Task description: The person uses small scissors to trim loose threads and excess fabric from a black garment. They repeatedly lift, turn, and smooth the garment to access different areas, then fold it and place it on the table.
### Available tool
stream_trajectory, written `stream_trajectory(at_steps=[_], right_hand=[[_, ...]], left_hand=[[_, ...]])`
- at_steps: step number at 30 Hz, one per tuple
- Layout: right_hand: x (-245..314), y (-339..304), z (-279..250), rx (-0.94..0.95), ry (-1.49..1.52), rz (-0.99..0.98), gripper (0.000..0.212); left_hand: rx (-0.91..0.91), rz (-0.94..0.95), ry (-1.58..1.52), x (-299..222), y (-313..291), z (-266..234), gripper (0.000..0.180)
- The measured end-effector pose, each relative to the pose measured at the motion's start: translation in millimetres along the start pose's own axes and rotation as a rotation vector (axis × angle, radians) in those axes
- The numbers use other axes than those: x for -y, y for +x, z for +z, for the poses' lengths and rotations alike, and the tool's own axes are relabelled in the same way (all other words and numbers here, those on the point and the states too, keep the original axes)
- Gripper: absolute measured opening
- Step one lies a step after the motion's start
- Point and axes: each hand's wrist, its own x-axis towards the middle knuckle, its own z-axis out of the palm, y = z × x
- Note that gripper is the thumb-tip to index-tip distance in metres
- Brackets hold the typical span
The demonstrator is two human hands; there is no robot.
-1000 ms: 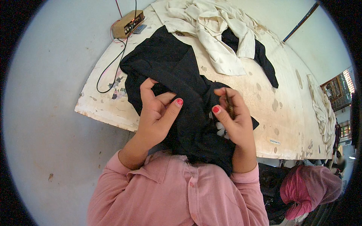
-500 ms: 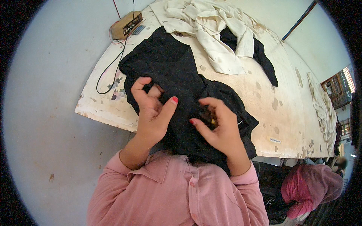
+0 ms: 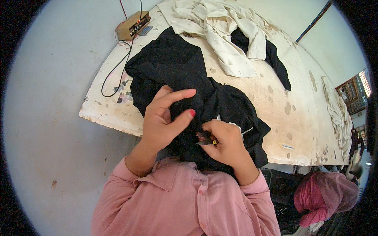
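Observation:
A black cloth garment lies bunched over the table edge in front of me. Over its middle is my left hand, thumb and index finger spread apart; its other fingers are bent and partly hidden, with nothing visible between them. My right hand is closed around a small pair of thread snips, whose dark blades point left toward my left hand. A bit of yellow shows on the snips near my fingers. Just beyond my right hand, a white piece shows against the black cloth.
Cream garments lie heaped at the far side of the pale, stained table, with another black piece partly beneath them. A box-shaped device with cables stands at far left. To the lower right, a person in pink bends beside a dark crate.
My right hand has turned and closed, bringing the snips' blades into sight. My left index finger has straightened to the right, and that hand has shifted slightly right.

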Motion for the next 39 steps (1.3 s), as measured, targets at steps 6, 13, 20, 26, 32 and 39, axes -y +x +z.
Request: stream_trajectory(at_steps=[6,13,20,26,32,39], right_hand=[[-1,-6,-7,0.122,0.058,0.079,0.036],[6,-2,-26,-0.124,-0.101,0.175,0.053],[8,6,-14,-0.362,-0.26,-0.091,0.042],[10,7,-16,-0.364,-0.38,-0.119,0.041],[10,8,-19,-0.352,-0.443,-0.145,0.041],[13,9,-30,-0.278,-0.472,-0.157,0.04]], left_hand=[[-0.051,-0.079,-0.032,2,-1,4,0.047],[0.021,-0.252,-0.256,-4,-2,6,0.054],[-0.001,-0.607,-0.715,-12,-7,17,0.056],[0.021,-0.364,-0.284,-10,-8,22,0.055],[0.037,-0.284,-0.155,-9,-6,23,0.055],[0.125,-0.347,-0.199,-11,-2,17,0.054]])
